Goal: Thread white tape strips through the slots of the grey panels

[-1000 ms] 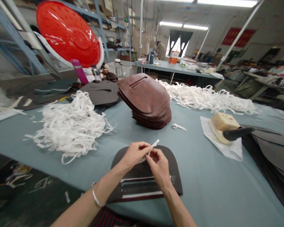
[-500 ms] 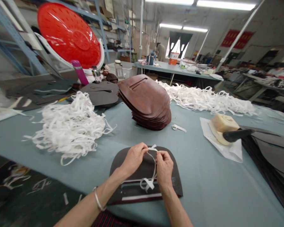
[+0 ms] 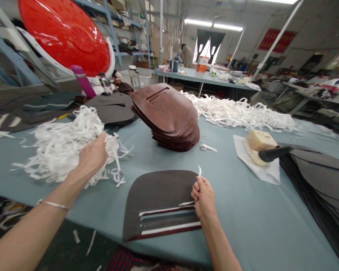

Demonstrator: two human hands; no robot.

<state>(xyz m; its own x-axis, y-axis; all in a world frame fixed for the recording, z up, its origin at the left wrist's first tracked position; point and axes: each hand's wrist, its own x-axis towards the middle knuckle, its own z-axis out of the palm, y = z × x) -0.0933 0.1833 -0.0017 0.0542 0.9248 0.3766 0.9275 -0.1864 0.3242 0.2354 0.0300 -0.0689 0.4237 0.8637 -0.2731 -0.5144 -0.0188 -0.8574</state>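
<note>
My right hand (image 3: pixel 205 196) pinches a narrow white strip (image 3: pixel 199 171), whose end sticks up above the fingers. This hand rests over the right side of a dark grey flat panel (image 3: pixel 161 186) with a rounded top. Near its lower edge the panel has a long slot bordered by white bands and dark red edges. My left hand (image 3: pixel 94 154) is at the heap of white strips (image 3: pixel 55 150), fingers closed; what they hold, if anything, is hidden.
Beyond the panel a stack of brown leather pieces (image 3: pixel 169 113) leans on the table (image 3: pixel 243 218). A loose strip (image 3: pixel 209 148), a block with a black handle (image 3: pixel 261 145) on white paper, and more dark panels (image 3: pixel 322 169) lie right. A long strip pile (image 3: pixel 243 113) is behind.
My left hand has left the strip over the panel and moved left to the white heap. The right hand keeps the strip and has shifted slightly right. The view has turned a little.
</note>
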